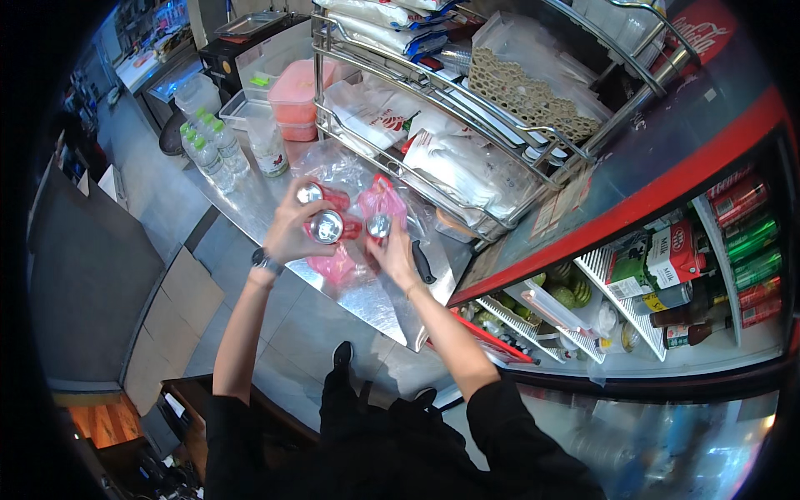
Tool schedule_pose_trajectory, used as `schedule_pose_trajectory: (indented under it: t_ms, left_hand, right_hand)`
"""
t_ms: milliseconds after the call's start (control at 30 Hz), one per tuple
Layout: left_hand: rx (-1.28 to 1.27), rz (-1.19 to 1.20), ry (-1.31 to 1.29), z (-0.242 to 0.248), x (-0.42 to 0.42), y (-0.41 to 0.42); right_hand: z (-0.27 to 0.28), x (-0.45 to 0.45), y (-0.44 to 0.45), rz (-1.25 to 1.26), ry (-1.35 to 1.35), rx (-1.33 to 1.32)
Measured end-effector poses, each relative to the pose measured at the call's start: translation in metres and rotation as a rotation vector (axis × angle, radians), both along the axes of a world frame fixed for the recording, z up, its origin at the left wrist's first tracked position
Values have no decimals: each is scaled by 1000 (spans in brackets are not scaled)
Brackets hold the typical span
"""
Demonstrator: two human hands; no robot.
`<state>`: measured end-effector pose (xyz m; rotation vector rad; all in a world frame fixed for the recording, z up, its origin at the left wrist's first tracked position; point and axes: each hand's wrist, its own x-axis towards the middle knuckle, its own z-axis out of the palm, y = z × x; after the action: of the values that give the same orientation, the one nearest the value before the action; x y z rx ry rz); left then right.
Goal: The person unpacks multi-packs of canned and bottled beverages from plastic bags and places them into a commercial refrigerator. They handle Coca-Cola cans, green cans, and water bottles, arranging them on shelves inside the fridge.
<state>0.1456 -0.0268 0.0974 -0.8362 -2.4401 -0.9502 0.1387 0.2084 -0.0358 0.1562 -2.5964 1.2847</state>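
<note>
My left hand [290,228], with a dark watch on its wrist, is wrapped around two red drink cans, one can [327,226] nearer me and a second can [312,192] just beyond it. Their silver tops face up towards me. In my right hand [392,253] is a third red can [378,226], held close to the other two. Pink plastic bags lie on the steel counter around the cans: one bag [382,199] behind the third can, another bag [334,265] below my left hand. A black-handled knife [423,262] lies right of my right hand.
Several water bottles [209,150] with green caps stand at the counter's left, beside a white container [270,147]. A wire rack [431,84] holding packaged goods rises behind. At right, an open drinks fridge [650,369] holds cans, a milk carton [669,256] and green fruit. Clear plastic [328,162] lies beyond the cans.
</note>
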Motion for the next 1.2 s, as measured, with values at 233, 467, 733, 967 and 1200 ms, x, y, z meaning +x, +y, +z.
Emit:
schedule_pose_trajectory:
  t_ms: [233,467,733,967,1200]
  left_hand:
    - [-85,263,245,105,103,-33]
    - [3,173,390,126,151,-14]
    - [97,-76,559,165,155,71]
    - [296,-301,622,230,160,166]
    - [336,-410,879,303,145,259]
  right_hand:
    - [68,-61,-4,-71,347,197]
    - [220,11,28,40,646,-160]
    - [364,159,135,-31,1061,137]
    - [434,245,245,-433,1123,279]
    - [478,176,342,-627,1055,393]
